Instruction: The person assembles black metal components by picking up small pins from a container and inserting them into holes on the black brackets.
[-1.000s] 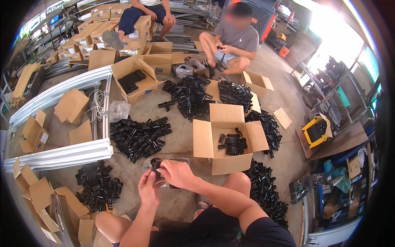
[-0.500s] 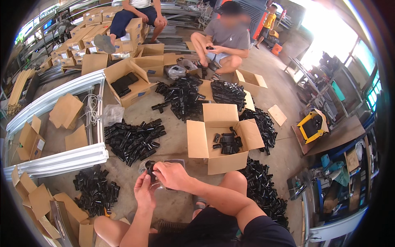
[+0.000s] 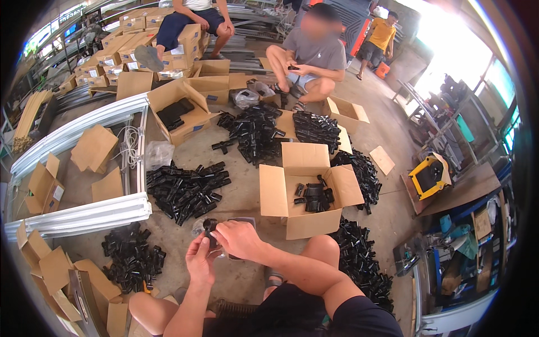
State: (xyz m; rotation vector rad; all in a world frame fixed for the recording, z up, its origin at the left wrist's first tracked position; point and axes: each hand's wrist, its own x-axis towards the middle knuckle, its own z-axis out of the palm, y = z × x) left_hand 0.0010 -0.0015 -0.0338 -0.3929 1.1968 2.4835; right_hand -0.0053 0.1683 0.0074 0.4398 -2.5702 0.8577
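Between my hands is a small black tubular fitting [image 3: 210, 224] with a round open end facing up. My left hand [image 3: 200, 262] pinches it from below with thumb and fingers. From the right, my right hand [image 3: 241, 239] grips the same fitting, its fingers closed round the side and hiding part of it. Just behind my hands lies a shallow grey tray [image 3: 247, 221], mostly covered by them, beside a bit of clear plastic. A pile of black fittings [image 3: 188, 191] lies beyond my hands, and another black pile [image 3: 133, 257] is to their left.
An open cardboard box [image 3: 303, 227] with black fittings inside stands ahead right. More black fittings [image 3: 362, 264] lie by my right knee. White metal frames [image 3: 78, 218] lie at left. A co-worker [image 3: 314, 50] sits opposite, handling a black part; another person [image 3: 382, 36] stands far right.
My hands keep their grip on the fitting, with its round end now showing more clearly. The person in yellow at the back has come closer. The whole view has shifted slightly.
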